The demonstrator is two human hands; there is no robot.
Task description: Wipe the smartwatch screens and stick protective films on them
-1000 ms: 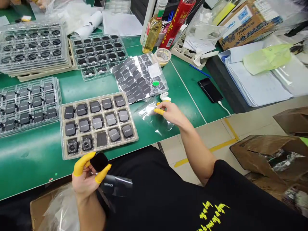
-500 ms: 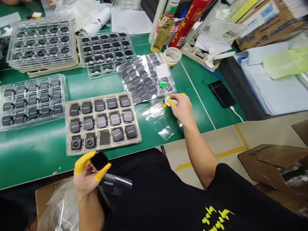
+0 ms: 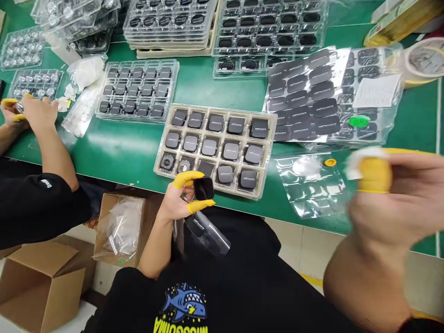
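My left hand (image 3: 175, 201), with yellow finger cots, grips a square black smartwatch face (image 3: 204, 188) between thumb and finger. Below it hangs a clear plastic film with a dark printed piece (image 3: 210, 233); how it is held is hidden. Raised at the right, close to the camera and blurred, my right hand (image 3: 395, 199) pinches a white wad, like a wipe (image 3: 354, 163). Just beyond my left hand lies a beige-edged tray (image 3: 273, 122) of watch faces with dark printed covers. Two in its front row show their round-sensor backs.
Sheets of dark stickers (image 3: 298, 97) lie behind a clear plastic bag (image 3: 312, 192) and a yellow ring (image 3: 329, 162). Another filled tray (image 3: 166, 97) and stacked trays (image 3: 169, 34) stand farther back. At left, a co-worker's hands (image 3: 40, 111) hold a small part. Cardboard boxes (image 3: 65, 286) stand below the table.
My right hand has lifted off the plastic bag and come up nearer the camera with the white wad. The view has turned left, bringing the co-worker into sight. My left hand still holds the watch.
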